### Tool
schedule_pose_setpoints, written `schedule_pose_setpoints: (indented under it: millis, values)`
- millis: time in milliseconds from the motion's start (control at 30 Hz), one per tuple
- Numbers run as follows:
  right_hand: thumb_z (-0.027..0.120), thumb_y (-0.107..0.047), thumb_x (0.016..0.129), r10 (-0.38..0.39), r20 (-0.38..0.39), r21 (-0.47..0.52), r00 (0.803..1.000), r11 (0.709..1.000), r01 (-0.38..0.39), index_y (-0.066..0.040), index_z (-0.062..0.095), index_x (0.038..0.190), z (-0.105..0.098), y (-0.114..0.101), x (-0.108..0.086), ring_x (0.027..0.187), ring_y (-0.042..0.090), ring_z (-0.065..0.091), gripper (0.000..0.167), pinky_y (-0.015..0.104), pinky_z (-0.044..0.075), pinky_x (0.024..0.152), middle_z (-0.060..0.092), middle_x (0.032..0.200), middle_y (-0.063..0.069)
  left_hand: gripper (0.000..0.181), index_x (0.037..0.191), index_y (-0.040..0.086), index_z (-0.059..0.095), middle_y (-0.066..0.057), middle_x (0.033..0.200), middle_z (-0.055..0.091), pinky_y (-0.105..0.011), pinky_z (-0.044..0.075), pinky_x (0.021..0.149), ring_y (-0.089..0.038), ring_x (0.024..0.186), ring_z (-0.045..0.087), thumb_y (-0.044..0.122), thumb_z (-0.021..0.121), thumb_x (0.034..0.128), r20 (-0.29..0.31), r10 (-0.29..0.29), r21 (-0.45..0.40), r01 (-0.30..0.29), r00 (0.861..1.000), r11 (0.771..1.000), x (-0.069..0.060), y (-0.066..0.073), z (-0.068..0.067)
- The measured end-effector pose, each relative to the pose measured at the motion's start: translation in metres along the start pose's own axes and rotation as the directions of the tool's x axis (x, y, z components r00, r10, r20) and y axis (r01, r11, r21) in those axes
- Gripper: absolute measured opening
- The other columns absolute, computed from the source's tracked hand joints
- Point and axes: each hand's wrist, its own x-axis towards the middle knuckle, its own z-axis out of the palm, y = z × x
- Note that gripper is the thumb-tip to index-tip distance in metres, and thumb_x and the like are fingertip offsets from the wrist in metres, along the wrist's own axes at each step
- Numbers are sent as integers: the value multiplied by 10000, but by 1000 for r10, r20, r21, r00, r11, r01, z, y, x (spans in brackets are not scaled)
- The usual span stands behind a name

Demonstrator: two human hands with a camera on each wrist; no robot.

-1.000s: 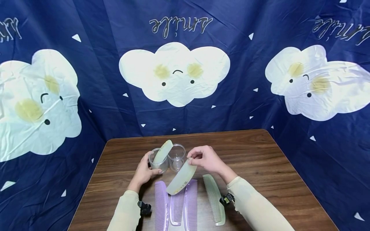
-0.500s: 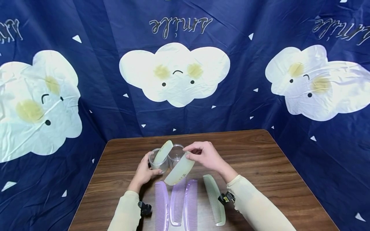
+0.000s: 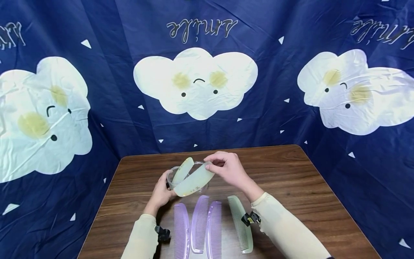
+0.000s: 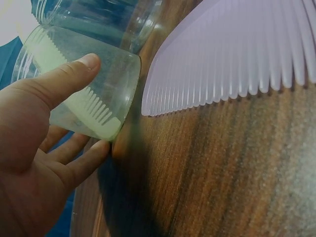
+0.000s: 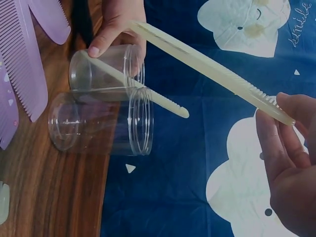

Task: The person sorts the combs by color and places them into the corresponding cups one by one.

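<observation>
In the head view, my left hand (image 3: 160, 193) holds a clear jar (image 5: 81, 71) at the left. The left wrist view shows its thumb across the jar's near side and fingers behind and below. A pale green comb (image 3: 183, 170) leans inside that jar, one end above the rim. My right hand (image 3: 229, 171) pinches one end of another pale green comb (image 3: 194, 181). This comb hangs slanted over the jars, its free end near the left hand. A second clear jar (image 5: 91, 126) stands right beside the first, partly hidden by the held comb in the head view.
Three purple combs (image 3: 199, 225) lie side by side on the wooden table (image 3: 275, 172), in front of the jars. To their right lies one green comb (image 3: 240, 226), near the right forearm. A blue curtain (image 3: 194, 133) with clouds hangs behind the table's far edge.
My right hand has risen away from me, carrying the comb. The comb's free end has swung up and left from over the purple combs to the jars. My left hand has stayed put.
</observation>
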Motion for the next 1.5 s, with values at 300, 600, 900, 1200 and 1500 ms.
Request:
schedule_pose_setpoints:
  millis: [300, 600, 900, 1200, 1500]
  values:
    - [836, -77, 836, -16, -49, -51, 999, 999, 13, -133, 809, 1009, 4, -1, 16, 742, 95, 701, 183, 240, 607, 669, 772, 915, 12, 980, 1523, 50, 366, -282, 1494, 419, -460, 581, 980, -447, 1347, 499, -21, 901, 705, -18, 4, -34, -5, 1000, 999, -2, 2, 0]
    - [829, -80, 838, -51, -83, -104, 995, 994, 42, -126, 805, 986, 10, -2, 29, 729, 73, 697, 157, 230, 607, 663, 760, 883, -1, 988, 1512, 64, 385, -251, 1483, 436, -475, 571, 1002, -437, 1348, 509, -32, 904, 676, -33, 4, -82, -6, 999, 997, 1, 2, 3]
    - [832, -99, 834, -17, -124, -172, 992, 985, -4, -111, 810, 975, 16, 8, 35, 717, 82, 691, 143, 213, 591, 657, 764, 881, 5, 971, 1499, 110, 399, -212, 1470, 448, -473, 567, 1010, -401, 1347, 515, -4, 923, 689, -9, -2, -98, 1, 1000, 995, -1, 2, 1]
    - [842, -108, 830, -9, -143, -207, 990, 978, -21, -99, 809, 974, 22, 15, 38, 714, 76, 684, 148, 196, 573, 644, 761, 873, 2, 974, 1507, 104, 403, -215, 1472, 462, -482, 573, 997, -408, 1360, 505, 4, 923, 690, -19, -1, -84, 0, 1000, 997, -1, 2, 1]
    - [822, -116, 837, -7, -121, -256, 993, 966, -24, -113, 813, 980, 32, 13, 49, 719, 100, 693, 144, 225, 578, 670, 779, 878, 9, 986, 1512, 88, 398, -224, 1466, 462, -489, 572, 996, -409, 1350, 509, 16, 931, 685, -25, 8, -83, -10, 1000, 996, -2, 2, 1]
